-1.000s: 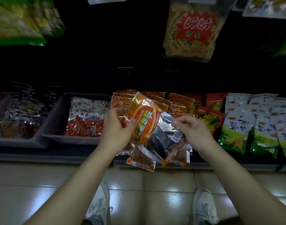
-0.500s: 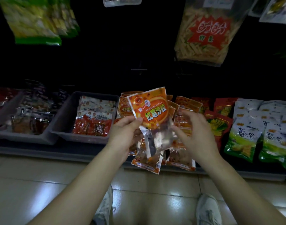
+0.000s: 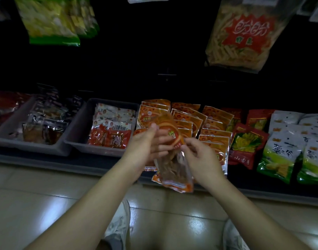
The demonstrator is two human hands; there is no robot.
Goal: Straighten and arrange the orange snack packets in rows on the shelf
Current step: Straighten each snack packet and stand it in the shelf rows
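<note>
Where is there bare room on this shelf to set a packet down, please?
Bare: the shelf strip in front of the grey trays, and the patch before the red packet, between orange rows and green bags. Crowded: the overlapping orange rows and both trays.

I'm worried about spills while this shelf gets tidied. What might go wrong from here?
1. The held packets hang out over the shelf edge above the floor. The right hand pinches them and the left hand is blurred, so one may slip and drop.
2. Setting them down may knock the rows of orange packets askew or against the red packets beside them.
</note>
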